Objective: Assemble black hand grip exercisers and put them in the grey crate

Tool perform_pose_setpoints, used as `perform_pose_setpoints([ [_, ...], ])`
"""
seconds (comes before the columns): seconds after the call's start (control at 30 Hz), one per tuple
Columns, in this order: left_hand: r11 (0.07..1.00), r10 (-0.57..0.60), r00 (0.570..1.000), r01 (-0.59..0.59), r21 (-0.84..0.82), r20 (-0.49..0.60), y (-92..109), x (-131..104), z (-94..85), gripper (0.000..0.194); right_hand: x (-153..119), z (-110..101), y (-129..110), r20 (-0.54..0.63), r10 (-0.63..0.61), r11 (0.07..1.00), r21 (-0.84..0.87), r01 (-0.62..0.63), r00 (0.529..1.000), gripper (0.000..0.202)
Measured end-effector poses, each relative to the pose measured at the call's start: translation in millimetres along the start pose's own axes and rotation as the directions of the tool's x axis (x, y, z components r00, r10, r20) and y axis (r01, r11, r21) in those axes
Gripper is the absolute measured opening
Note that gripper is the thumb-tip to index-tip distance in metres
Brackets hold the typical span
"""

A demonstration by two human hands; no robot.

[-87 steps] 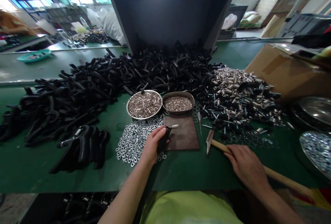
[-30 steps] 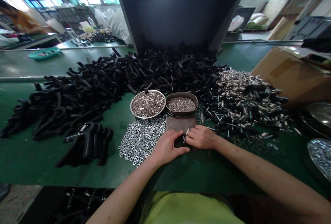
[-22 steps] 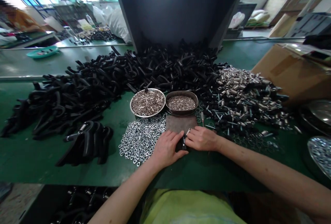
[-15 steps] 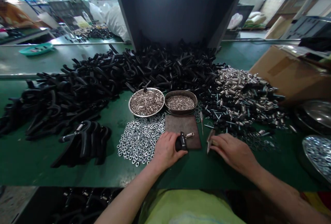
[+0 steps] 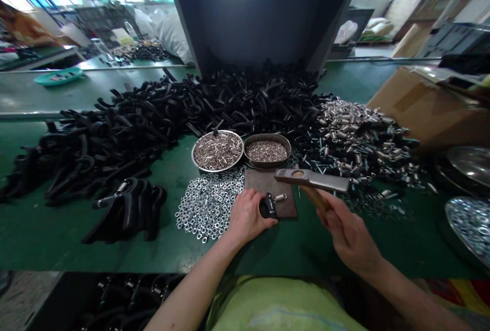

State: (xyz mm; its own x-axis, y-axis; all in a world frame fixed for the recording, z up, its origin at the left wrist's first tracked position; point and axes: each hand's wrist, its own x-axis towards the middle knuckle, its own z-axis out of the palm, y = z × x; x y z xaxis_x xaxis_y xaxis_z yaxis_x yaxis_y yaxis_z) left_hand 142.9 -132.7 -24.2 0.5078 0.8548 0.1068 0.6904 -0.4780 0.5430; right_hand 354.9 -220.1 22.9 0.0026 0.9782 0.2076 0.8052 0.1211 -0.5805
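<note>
At three o'clock from the left hand (image 5: 247,216), whose fingers curled round a black part (image 5: 270,207) over a brown plate (image 5: 260,180), the right hand (image 5: 351,235) had fingers wrapped about a hammer (image 5: 323,180).

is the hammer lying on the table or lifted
Lifted: the right hand grips its wooden handle, and the metal head hangs raised, hiding one corner of the flat plate.

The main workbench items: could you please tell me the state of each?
Hammer: raised, gripped in the right hand
Black part: gripped in the left hand
Plate: lying flat
Round dish: filled with metal pins
Oval tin: partly filled
Grey crate: tipped on its side
</note>
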Motion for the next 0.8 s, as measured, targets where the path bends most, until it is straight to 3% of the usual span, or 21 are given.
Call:
perform_pose_setpoints([
  [0.13,1.0,-0.007,1.0,0.007,0.007,-0.001,0,0,1.2,0.056,6,7,-4,0.15,-0.025,0.999,-0.042,0.031,0.988,0.033],
  [0.2,1.0,-0.006,1.0,0.006,0.007,-0.004,-1,0,1.6,0.058,4,2,-5,0.098,-0.003,1.0,0.003,0.003,0.995,0.035],
  [0.3,1.0,-0.003,1.0,0.003,0.007,-0.006,-2,0,1.7,0.059,-1,0,-5,-0.08,-0.013,0.999,0.046,0.017,0.997,0.038],
  [0.37,1.0,-0.009,1.0,0.009,0.0,-0.004,-2,0,1.8,0.057,-2,8,0,-0.026,-0.031,0.999,-0.028,0.03,0.999,0.037],
  [0.47,1.0,-0.02,1.0,0.02,-0.022,0.001,-1,1,2.0,0.056,-5,20,16,0.142,0.013,0.985,-0.169,0.012,0.99,0.036],
  [0.57,0.998,-0.033,0.999,0.033,-0.05,-0.003,1,0,2.2,0.056,-24,18,40,0.072,0.004,0.957,-0.29,0.017,0.997,0.038],
  [0.67,0.988,-0.1,0.994,0.094,-0.126,-0.043,2,0,1.7,0.054,-54,5,70,-0.015,-0.05,0.856,-0.516,0.035,0.999,0.039],
  [0.73,0.949,-0.197,0.976,0.167,-0.269,-0.089,4,0,0.4,0.052,-69,0,85,-0.031,-0.064,0.771,-0.636,0.03,0.997,0.038],
  [0.8,0.858,-0.313,0.944,0.235,-0.458,-0.102,9,0,-1.5,0.054,-71,1,89,-0.054,-0.091,0.763,-0.645,0.035,0.994,0.037],
])
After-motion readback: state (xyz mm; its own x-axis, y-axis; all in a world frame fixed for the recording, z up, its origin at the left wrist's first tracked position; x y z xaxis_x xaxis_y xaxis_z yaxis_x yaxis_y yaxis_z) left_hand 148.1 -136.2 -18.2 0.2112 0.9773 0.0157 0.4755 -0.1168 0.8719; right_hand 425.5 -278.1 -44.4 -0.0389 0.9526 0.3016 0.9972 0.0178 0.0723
